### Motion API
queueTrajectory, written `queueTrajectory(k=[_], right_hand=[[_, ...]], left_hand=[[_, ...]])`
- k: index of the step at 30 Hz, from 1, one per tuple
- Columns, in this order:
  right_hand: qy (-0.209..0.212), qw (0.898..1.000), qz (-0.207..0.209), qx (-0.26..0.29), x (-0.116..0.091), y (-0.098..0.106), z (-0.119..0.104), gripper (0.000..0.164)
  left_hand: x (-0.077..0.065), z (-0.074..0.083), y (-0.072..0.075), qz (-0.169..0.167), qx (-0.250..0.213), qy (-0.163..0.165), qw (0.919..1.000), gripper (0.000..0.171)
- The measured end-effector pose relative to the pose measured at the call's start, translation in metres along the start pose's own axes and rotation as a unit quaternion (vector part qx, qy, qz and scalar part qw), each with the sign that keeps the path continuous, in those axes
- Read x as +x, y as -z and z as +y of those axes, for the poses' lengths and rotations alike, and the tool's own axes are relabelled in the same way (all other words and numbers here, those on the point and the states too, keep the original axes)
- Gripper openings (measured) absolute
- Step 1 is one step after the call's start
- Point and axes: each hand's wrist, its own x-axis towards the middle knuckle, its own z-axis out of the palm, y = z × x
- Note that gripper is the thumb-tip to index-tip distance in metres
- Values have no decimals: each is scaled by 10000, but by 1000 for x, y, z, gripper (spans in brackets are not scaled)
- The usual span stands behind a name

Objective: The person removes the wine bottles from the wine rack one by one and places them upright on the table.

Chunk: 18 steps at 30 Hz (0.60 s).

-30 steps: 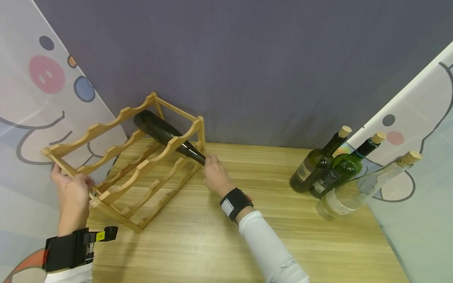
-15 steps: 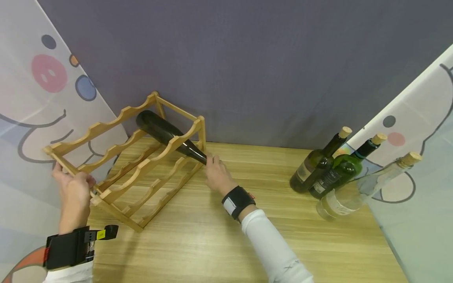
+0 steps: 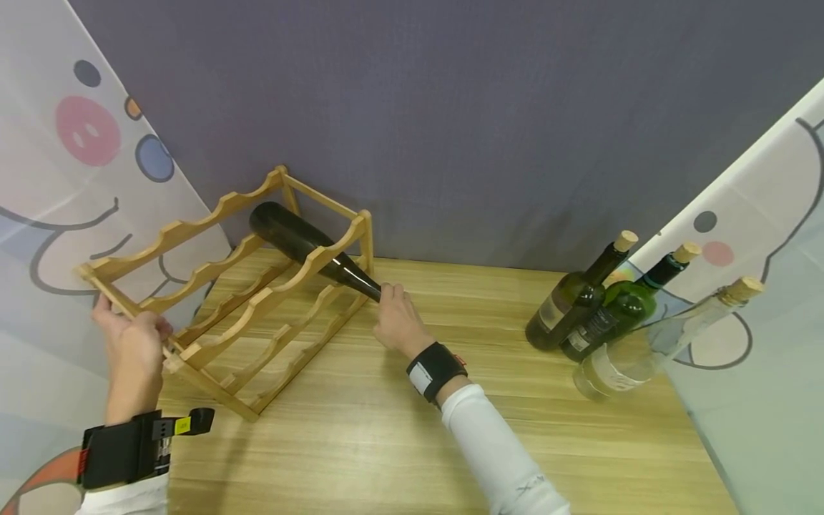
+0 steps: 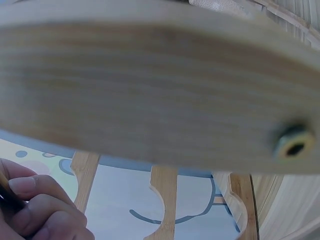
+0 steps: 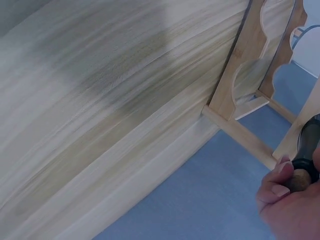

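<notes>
A dark wine bottle (image 3: 292,230) lies tilted in the wooden wine rack (image 3: 267,300), base toward the back left and neck sticking out past the front rail. My right hand (image 3: 400,319) grips the end of that neck. In the right wrist view, a cork (image 5: 299,181) shows between the fingers of the right hand (image 5: 287,200). At the rack's left end, my left hand (image 3: 134,347) holds the end bar. Curled fingers of the left hand (image 4: 42,205) appear low in the left wrist view, below a blurred wooden piece of the rack.
Three corked bottles stand close together at the right of the wooden table (image 3: 360,443): a dark one (image 3: 569,304), a green one (image 3: 621,315) and a clear one (image 3: 634,357). A grey panel (image 3: 438,129) rises behind. Printed sheets (image 3: 84,207) flank both sides.
The right hand has shifted slightly right, and the bottle has slid a little the same way, its neck farther out of the rack. The left hand and rack look unmoved.
</notes>
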Motion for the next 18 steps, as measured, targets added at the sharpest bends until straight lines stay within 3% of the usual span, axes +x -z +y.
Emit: queueTrajectory(k=[6,10,18], right_hand=[[-57,9999,88,84,1,-1,-1,44],[-187,9990,406,85,1,-3,-3,53],[-308,9926,1032,-558,3,-7,-6,38]], left_hand=[[1,-1,1,-11,-54,24,10000,77],[3,-3,2,-73,-20,-5,10000,77],[4,-3,2,-68,-40,-9,10000,78]])
